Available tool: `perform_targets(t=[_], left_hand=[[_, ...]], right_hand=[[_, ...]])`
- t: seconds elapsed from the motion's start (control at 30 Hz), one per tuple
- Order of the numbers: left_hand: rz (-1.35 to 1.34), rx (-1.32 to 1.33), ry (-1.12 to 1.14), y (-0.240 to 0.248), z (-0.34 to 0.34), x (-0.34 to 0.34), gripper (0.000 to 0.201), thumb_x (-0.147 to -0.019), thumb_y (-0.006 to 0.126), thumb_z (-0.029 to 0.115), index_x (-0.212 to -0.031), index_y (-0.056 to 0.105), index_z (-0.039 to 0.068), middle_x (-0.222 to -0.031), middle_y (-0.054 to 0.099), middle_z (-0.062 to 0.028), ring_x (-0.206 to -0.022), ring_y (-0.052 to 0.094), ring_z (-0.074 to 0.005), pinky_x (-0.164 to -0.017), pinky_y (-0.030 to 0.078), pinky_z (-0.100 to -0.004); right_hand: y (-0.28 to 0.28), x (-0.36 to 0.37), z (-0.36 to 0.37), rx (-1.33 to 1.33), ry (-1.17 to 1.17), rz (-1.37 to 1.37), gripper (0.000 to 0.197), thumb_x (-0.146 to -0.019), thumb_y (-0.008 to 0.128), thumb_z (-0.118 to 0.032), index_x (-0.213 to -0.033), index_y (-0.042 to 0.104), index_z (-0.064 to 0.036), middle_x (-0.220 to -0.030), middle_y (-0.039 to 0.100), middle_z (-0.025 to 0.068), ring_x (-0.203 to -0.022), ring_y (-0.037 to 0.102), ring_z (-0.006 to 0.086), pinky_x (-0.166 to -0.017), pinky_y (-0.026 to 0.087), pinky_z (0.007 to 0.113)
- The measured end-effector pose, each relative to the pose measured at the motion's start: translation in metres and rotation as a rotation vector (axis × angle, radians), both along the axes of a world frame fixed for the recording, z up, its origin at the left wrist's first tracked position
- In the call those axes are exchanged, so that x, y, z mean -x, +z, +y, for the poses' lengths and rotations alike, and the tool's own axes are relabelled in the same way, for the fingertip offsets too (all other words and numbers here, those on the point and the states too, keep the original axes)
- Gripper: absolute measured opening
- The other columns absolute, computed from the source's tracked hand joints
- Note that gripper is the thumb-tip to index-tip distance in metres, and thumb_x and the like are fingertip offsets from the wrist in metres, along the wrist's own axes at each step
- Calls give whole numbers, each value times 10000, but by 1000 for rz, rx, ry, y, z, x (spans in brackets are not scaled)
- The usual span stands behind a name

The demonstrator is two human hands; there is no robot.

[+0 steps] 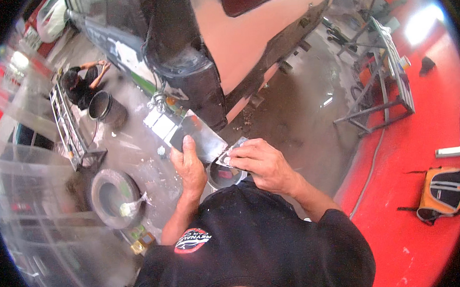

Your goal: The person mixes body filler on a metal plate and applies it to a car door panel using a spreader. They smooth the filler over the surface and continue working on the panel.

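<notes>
My left hand (190, 166) grips the near edge of a shiny flat rectangular plate (205, 138), its thumb lying on top. The plate is held out in front of my body and reflects bright light at its far left. My right hand (262, 165) pinches a small thin grey blade-like piece (235, 147) with pale smears, close to the plate's right corner. Whether the two touch, I cannot tell. Partly hidden below my hands is a round can (234, 178). Ahead stands a vehicle body (235, 39) with a large pinkish patch and dark areas around it.
At the left a person (79, 86) in dark clothes is low down by a black bucket (100, 105) and a metal frame (65, 123). A tyre (101, 194) lies on the floor. Right, a metal stand (401, 82), a cable (369, 172) and an orange-grey backpack (425, 201).
</notes>
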State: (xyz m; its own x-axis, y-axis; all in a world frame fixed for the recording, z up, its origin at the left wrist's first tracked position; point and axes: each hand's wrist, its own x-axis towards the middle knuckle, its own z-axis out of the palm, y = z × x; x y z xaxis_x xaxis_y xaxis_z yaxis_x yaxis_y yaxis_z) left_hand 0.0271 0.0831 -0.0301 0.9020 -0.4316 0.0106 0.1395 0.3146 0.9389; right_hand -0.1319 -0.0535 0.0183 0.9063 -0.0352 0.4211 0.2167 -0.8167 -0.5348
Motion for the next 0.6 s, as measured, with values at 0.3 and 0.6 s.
perform_targets(t=[0.3,0.6], left_hand=[[733,235,-180,-10,17,5,259,-1021,524,147,-1245,583,31,-1098,673,-88,-941,679,-202,-811,571,-370],[223,9,-192,6,26,12,312,-1026,531,165,-1286,562,-4,-1136,676,-101,-979,668,-203,-879,545,-368]], right_hand=[[-52,-10,8,65,-297,-112,504,-732,653,40,-1225,668,-66,-1255,631,132,-1154,584,355,-994,486,443],[4,-14,19,177,-58,-20,486,-745,693,-108,-1225,688,-183,-1228,644,46,-1140,567,315,-988,504,416]])
